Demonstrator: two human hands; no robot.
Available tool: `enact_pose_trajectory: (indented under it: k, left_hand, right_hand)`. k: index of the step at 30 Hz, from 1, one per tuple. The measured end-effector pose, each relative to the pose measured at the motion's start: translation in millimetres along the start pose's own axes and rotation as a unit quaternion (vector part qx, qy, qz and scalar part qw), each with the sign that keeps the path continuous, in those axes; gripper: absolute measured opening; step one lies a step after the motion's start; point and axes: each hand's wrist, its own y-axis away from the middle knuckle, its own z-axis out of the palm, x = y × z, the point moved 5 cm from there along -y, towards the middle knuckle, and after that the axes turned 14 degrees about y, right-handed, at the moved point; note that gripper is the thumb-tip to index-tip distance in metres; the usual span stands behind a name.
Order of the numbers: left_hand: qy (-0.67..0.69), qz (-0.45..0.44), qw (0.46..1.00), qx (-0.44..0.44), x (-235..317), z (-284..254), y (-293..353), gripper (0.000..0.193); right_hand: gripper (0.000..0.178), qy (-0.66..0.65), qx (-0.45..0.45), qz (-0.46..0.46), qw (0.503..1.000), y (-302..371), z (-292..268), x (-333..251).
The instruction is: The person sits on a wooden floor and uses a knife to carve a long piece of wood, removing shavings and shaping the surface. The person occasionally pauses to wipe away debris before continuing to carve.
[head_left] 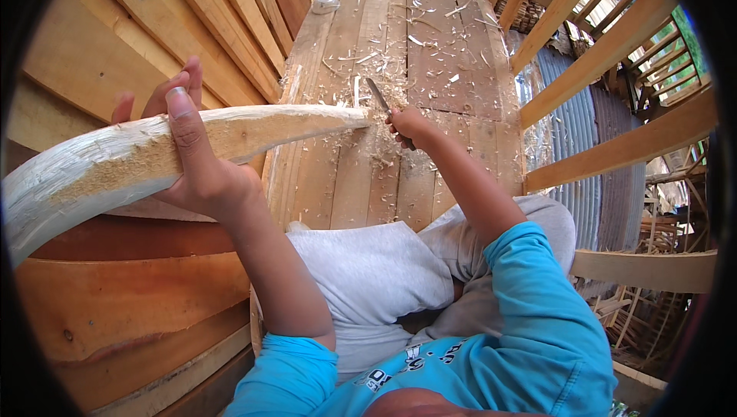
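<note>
A long, curved piece of pale wood [230,127] reaches in from the left rim and narrows to a tip near the middle. My left hand [201,148] supports it from below, the thumb up along its near side and the fingers showing beyond its far side. In my right hand [407,127] is a knife [378,94], the fist wrapped round its handle and the blade pointing up and to the left. The blade stands just past the wood's tip, apart from it.
Wood shavings [414,41] litter the plank floor [361,194]. Upright boards [199,18] line the left side, and a slatted wooden railing [614,148] runs along the right, with corrugated metal sheets [576,140] beyond. A small clear plastic item [325,4] lies at the far left.
</note>
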Motion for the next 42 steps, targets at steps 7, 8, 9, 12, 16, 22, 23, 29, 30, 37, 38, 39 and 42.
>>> enact_pose_trajectory:
  k: [7, 8, 9, 12, 16, 22, 23, 29, 30, 37, 38, 39, 42]
  left_hand:
    - [-0.010, -0.120, 0.976, 0.179, -33, -6, 47, 0.021]
    - [0.033, -0.143, 0.979, 0.144, -41, -18, 46, 0.017]
    - [0.077, -0.163, 0.977, 0.110, -46, -21, 45, 0.014]
    - [0.136, -0.170, 0.975, -0.035, -62, -12, 51, 0.012]
    - [0.182, -0.168, 0.961, -0.126, -60, -10, 44, 0.017]
    - [0.195, -0.177, 0.947, -0.184, -38, -10, 26, 0.019]
    - [0.192, -0.177, 0.949, -0.179, -34, -10, 25, 0.020]
    - [0.193, -0.161, 0.946, -0.205, -20, -1, 22, 0.020]
    - [0.199, -0.157, 0.943, -0.218, -17, -1, 21, 0.020]
    - [0.222, -0.153, 0.928, -0.256, -11, -4, 16, 0.021]
    - [0.221, -0.153, 0.929, -0.255, -11, -5, 15, 0.021]
    - [0.222, -0.153, 0.928, -0.256, -12, -7, 14, 0.021]
    - [0.229, -0.156, 0.927, -0.254, -11, -5, 13, 0.022]
  right_hand:
    - [0.030, 0.017, -0.031, -0.075, 0.997, -12, 7, -17]
    - [0.030, 0.021, -0.029, -0.086, 0.996, -11, 3, -21]
    - [0.031, 0.018, -0.011, -0.099, 0.995, -11, -1, -25]
    - [0.035, 0.060, 0.049, -0.114, 0.990, -11, -18, -35]
    - [0.035, 0.100, 0.046, -0.129, 0.985, -11, -41, -34]
    - [0.043, 0.149, -0.011, -0.149, 0.978, 9, -36, -44]
    - [0.046, 0.158, -0.026, -0.146, 0.976, 13, -32, -46]
    - [0.061, 0.163, 0.051, -0.153, 0.973, 11, -24, -42]
    - [0.063, 0.141, 0.046, -0.157, 0.976, 12, -24, -41]
    - [0.067, 0.049, 0.022, -0.098, 0.994, 21, -30, -49]
    - [0.067, 0.058, 0.040, -0.109, 0.991, 26, -30, -53]
    - [0.067, 0.067, 0.059, -0.120, 0.989, 28, -31, -55]
    - [0.066, 0.077, 0.071, -0.153, 0.983, 32, -33, -56]
